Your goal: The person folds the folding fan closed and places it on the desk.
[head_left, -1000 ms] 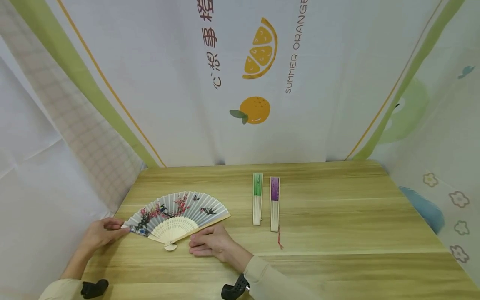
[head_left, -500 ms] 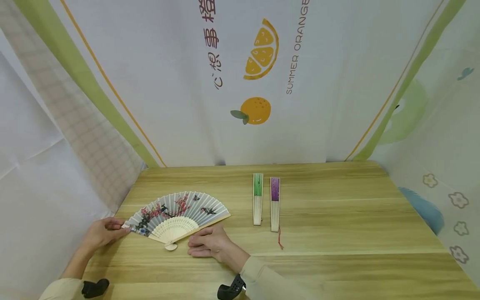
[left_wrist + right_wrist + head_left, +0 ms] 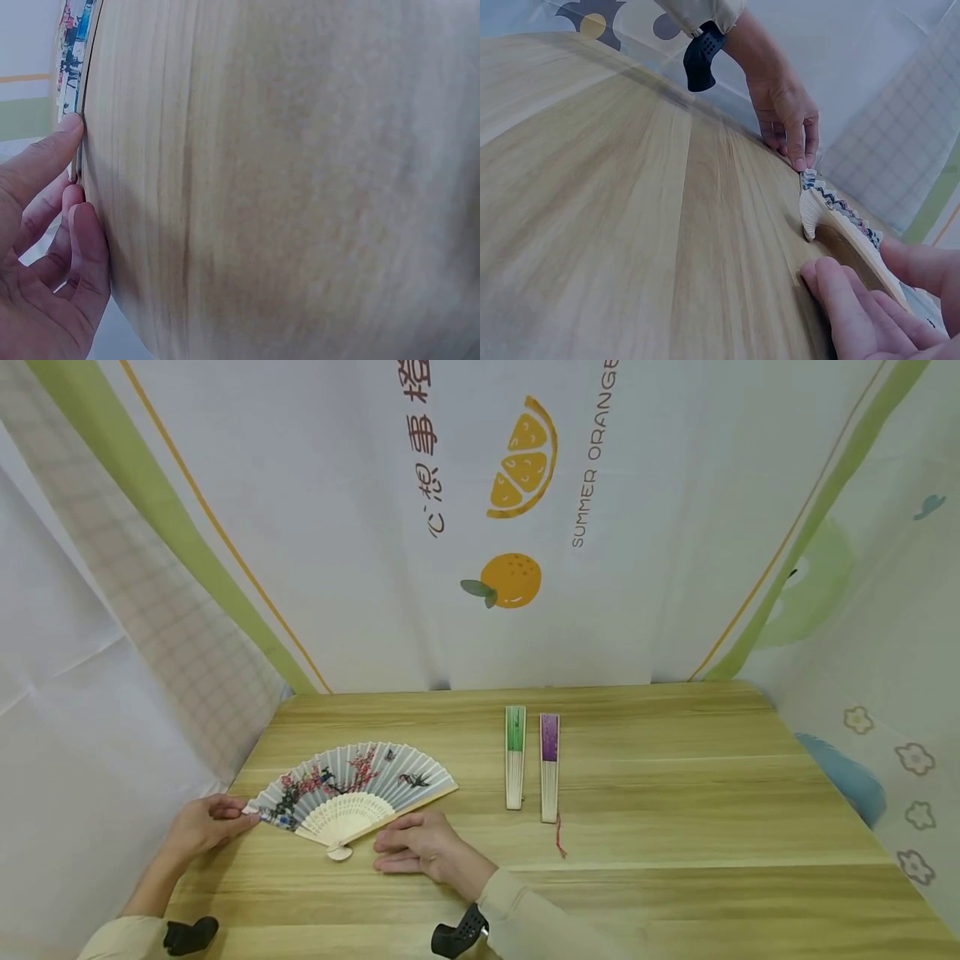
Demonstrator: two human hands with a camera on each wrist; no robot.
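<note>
An unfolded folding fan (image 3: 352,781) lies on the table at the left, its pale leaf printed with pink blossoms and birds. Its cut-out ribs meet at a rounded pivot end toward the person. My left hand (image 3: 206,828) pinches the fan's left end between thumb and fingers; the left wrist view shows the thumb on that edge. At the fan's right guard stick, my right hand (image 3: 431,847) holds the edge, its thumb (image 3: 915,262) on the leaf side and its fingers (image 3: 855,311) on the near side. Exactly how firmly the fingers touch the stick is partly hidden.
Two folded fans lie side by side right of the unfolded one: a green one (image 3: 515,758) and a purple one (image 3: 550,768) with a red tassel (image 3: 560,839). Printed cloth (image 3: 622,610) hangs behind the wooden table (image 3: 675,827) and at both sides.
My right hand has shifted very slightly left, and the fan's right tip has come a little left with it. My left hand stays in place.
</note>
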